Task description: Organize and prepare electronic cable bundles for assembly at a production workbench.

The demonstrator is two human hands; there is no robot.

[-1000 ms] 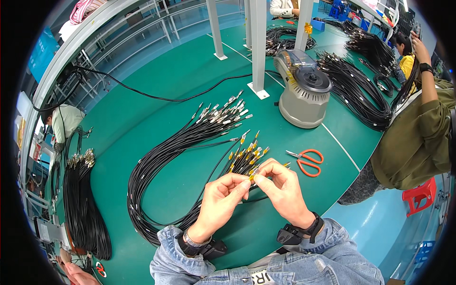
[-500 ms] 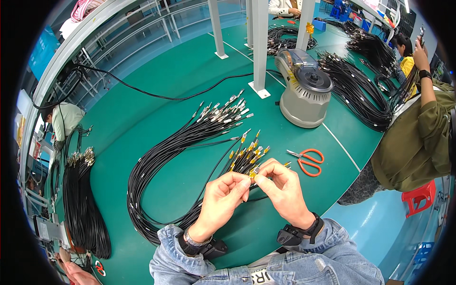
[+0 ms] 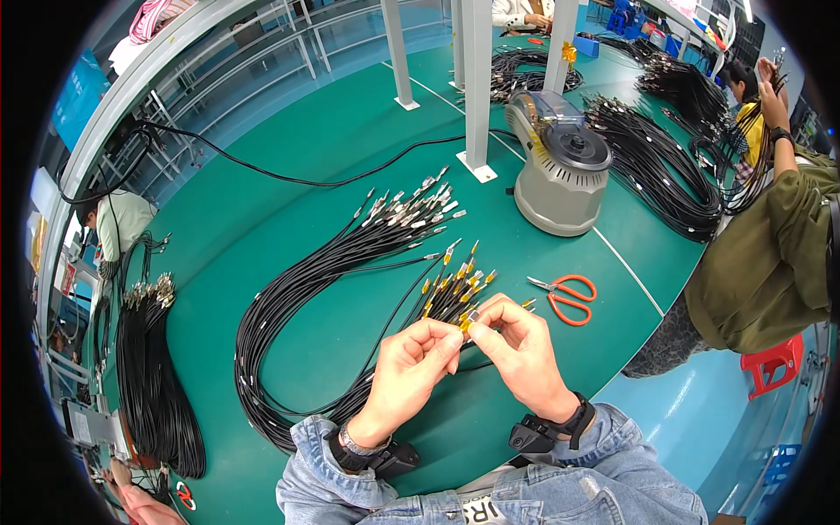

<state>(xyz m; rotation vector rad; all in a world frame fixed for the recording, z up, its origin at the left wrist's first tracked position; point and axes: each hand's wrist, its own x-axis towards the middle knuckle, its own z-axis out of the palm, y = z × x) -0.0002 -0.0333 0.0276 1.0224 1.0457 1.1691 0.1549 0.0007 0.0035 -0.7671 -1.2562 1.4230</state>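
My left hand and my right hand meet above the near part of the table, closed in pinches on one cable end. Yellow tape and a metal connector show between the fingertips; the exact grip is partly hidden. Just beyond my fingers lies a group of cable ends wrapped in yellow tape. These belong to a long bundle of black cables, which curves round to the left. The bundle's other ends, bare metal connectors, fan out farther away.
Red-handled scissors lie right of my hands. Behind them stands a round grey tape dispenser beside a white post. More cable bundles lie left and far right. A co-worker in an olive jacket stands at right.
My hands stay almost in place, with a slight shift of the right fingers at the cable end. At the right, the co-worker's hands and the cables in them have moved.
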